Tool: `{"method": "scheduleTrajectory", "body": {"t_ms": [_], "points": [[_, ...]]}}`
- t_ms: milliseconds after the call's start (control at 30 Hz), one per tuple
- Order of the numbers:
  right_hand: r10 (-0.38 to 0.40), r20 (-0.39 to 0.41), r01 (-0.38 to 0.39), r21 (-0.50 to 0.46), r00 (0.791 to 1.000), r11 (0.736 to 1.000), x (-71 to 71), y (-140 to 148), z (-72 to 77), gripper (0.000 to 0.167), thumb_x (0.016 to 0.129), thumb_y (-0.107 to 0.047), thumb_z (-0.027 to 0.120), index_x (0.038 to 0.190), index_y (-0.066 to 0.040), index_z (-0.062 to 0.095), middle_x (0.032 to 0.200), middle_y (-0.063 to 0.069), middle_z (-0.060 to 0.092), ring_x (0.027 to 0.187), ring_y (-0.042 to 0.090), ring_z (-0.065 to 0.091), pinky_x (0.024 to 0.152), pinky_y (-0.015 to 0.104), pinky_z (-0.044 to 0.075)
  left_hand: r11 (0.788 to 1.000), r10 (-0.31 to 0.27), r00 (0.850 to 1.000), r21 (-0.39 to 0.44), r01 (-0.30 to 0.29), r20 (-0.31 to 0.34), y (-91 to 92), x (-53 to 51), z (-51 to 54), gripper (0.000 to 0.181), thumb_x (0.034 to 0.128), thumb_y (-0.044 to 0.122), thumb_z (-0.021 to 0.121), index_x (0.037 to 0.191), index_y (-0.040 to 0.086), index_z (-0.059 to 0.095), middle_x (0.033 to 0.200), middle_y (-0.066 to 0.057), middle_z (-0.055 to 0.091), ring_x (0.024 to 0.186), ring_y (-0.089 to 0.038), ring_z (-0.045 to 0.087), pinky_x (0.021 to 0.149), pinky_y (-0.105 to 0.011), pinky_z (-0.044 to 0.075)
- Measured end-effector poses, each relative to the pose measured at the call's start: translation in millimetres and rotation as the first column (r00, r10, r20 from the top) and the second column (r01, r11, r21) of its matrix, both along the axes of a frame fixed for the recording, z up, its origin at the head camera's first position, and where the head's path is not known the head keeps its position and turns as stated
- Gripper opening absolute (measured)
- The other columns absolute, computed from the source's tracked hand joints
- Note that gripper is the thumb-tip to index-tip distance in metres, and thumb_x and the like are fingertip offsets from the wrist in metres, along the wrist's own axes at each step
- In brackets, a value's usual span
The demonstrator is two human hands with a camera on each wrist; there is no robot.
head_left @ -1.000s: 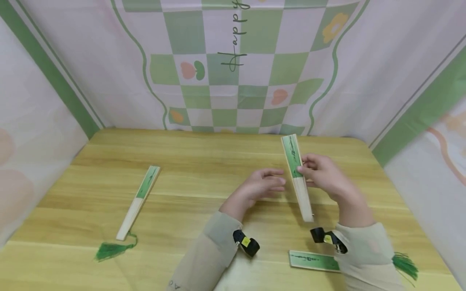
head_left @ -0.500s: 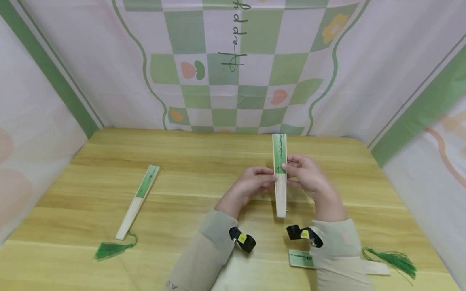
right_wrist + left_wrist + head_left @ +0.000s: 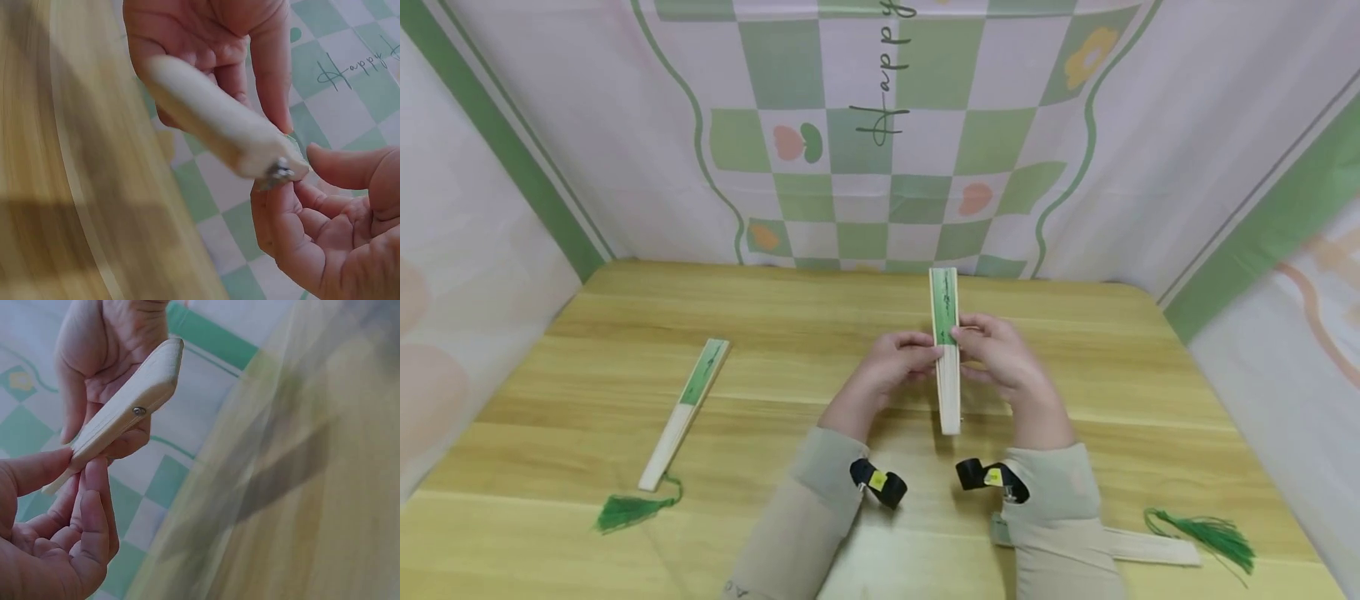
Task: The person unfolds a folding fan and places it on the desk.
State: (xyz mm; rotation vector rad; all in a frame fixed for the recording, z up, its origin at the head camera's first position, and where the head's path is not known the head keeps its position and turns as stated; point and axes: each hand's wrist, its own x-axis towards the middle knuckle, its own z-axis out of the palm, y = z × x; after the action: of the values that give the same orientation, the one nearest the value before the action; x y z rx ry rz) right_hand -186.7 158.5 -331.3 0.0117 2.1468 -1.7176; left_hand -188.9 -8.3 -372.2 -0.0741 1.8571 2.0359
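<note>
Raised over the table is a folded folding fan (image 3: 949, 387), green at its upper part and pale wood below. My left hand (image 3: 891, 360) pinches its left edge between thumb and fingers. From the other side my right hand (image 3: 1006, 357) holds it, the thumb on the green part. The left wrist view shows a metal rivet (image 3: 139, 411) at the fan's narrow end. In the right wrist view the fan (image 3: 200, 109) is blurred. Partly under my right sleeve lies a second folded fan (image 3: 1153, 547) with a green tassel (image 3: 1210, 537).
A third folded fan (image 3: 683, 414) lies at the left of the wooden table (image 3: 820, 308), its green tassel (image 3: 632, 510) toward the front. Behind the table hangs a green-checked cloth (image 3: 917, 200), with more cloth on both sides.
The fan and my right hand have moved left, and the fan has gone from tilted to nearly straight. My left hand, apart from it before, now grips its edge and has shifted left too.
</note>
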Motion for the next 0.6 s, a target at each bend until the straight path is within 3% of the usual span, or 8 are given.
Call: {"method": "scheduleTrajectory", "body": {"t_ms": [133,267,433,600], "points": [[-0.027,0.018,0.027,-0.044,0.999,0.999,-1.1,-10,-3.3,0.048,0.106,-0.017,0.043,0.148,0.004,0.035,0.112,0.002,0.059,0.094,0.010,0.059,0.086,0.028,0.050,0.999,0.032,0.999,0.020,-0.032,-0.005,-8.2,-3.1,1.1,0.030,0.0928,0.013,0.069,0.118,-0.003,0.064,0.090,-0.001,0.064,0.074,-0.010,0.061,0.075,-0.025,0.055],[-0.078,0.041,0.082,-0.105,0.996,0.991,-3.1,-20,-7.5,0.043,0.106,-0.016,0.043,0.144,0.004,0.039,0.097,-0.006,0.059,0.088,0.008,0.059,0.075,0.022,0.049,0.998,0.053,0.999,0.035,-0.053,-0.005,-16.3,-5.3,2.1,0.030,0.0935,0.012,0.068,0.118,-0.003,0.063,0.090,0.000,0.063,0.074,-0.010,0.060,0.077,-0.027,0.055],[-0.134,0.077,0.146,-0.178,0.988,0.973,-5.5,-34,-14.3,0.037,0.105,-0.014,0.046,0.138,0.002,0.046,0.092,-0.006,0.060,0.084,0.009,0.058,0.072,0.021,0.047,0.997,0.077,0.997,0.031,-0.077,-0.001,-26.2,-6.4,1.0,0.028,0.0938,0.010,0.068,0.118,-0.004,0.063,0.091,-0.001,0.063,0.074,-0.010,0.060,0.078,-0.027,0.054],[-0.170,0.109,0.191,-0.223,0.979,0.956,-6.4,-42,-22.1,0.030,0.104,-0.013,0.050,0.130,0.002,0.051,0.093,-0.004,0.060,0.084,0.010,0.059,0.073,0.021,0.049,0.998,0.065,0.998,0.000,-0.065,-0.012,-35.2,-8.8,-3.4,0.029,0.0946,0.010,0.066,0.119,-0.006,0.063,0.094,-0.004,0.065,0.074,-0.010,0.060,0.080,-0.028,0.055]]}}
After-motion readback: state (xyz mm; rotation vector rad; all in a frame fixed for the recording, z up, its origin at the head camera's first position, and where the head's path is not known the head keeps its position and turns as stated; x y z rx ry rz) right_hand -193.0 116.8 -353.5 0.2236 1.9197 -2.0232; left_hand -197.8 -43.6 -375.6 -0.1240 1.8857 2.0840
